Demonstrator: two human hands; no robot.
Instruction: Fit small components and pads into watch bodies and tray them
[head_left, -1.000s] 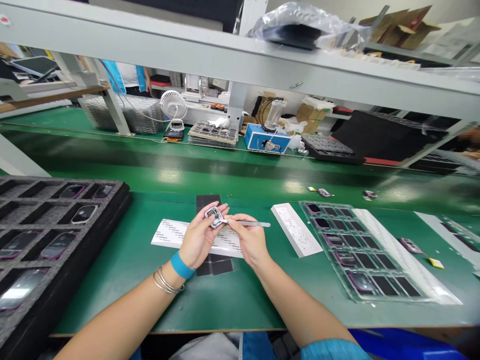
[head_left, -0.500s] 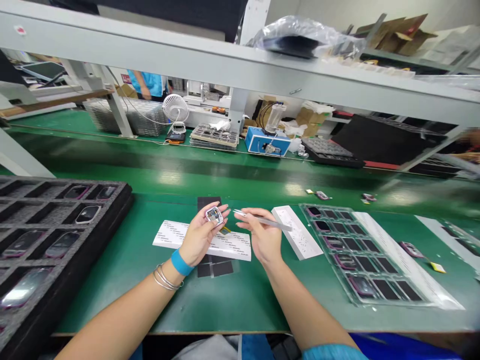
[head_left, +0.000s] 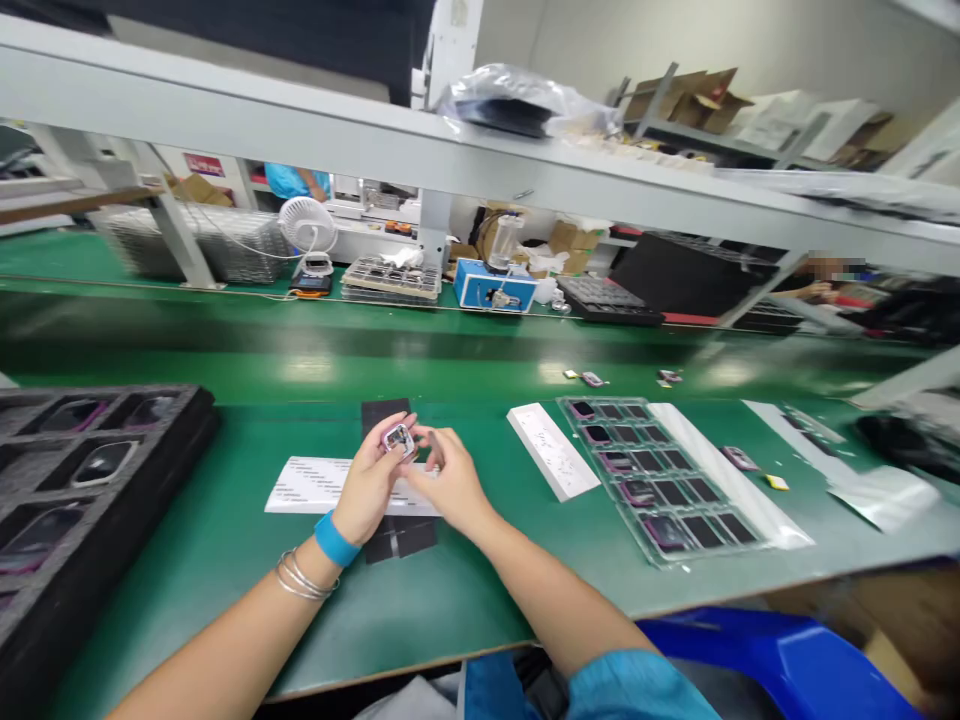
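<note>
My left hand (head_left: 369, 483) is closed on a small square watch case (head_left: 398, 439), held up by the fingertips with its open inside facing me. My right hand (head_left: 448, 478) is right beside it, fingers curled and touching the case's right side. No tweezers show in the right hand now. Both hands hover over a white label sheet (head_left: 315, 485) and a few black pads (head_left: 386, 413) on the green bench.
A black foam tray (head_left: 105, 470) with watch parts sits at left. A white strip (head_left: 551, 452) and a clear plastic tray (head_left: 660, 480) of dark parts lie at right. A green conveyor (head_left: 450, 350) runs behind, with a shelf beam (head_left: 450, 150) overhead. A blue bin (head_left: 787, 660) is at lower right.
My right hand, which held tweezers away from the case, has come back against it and the tweezers are out of sight. The view has swung to the right.
</note>
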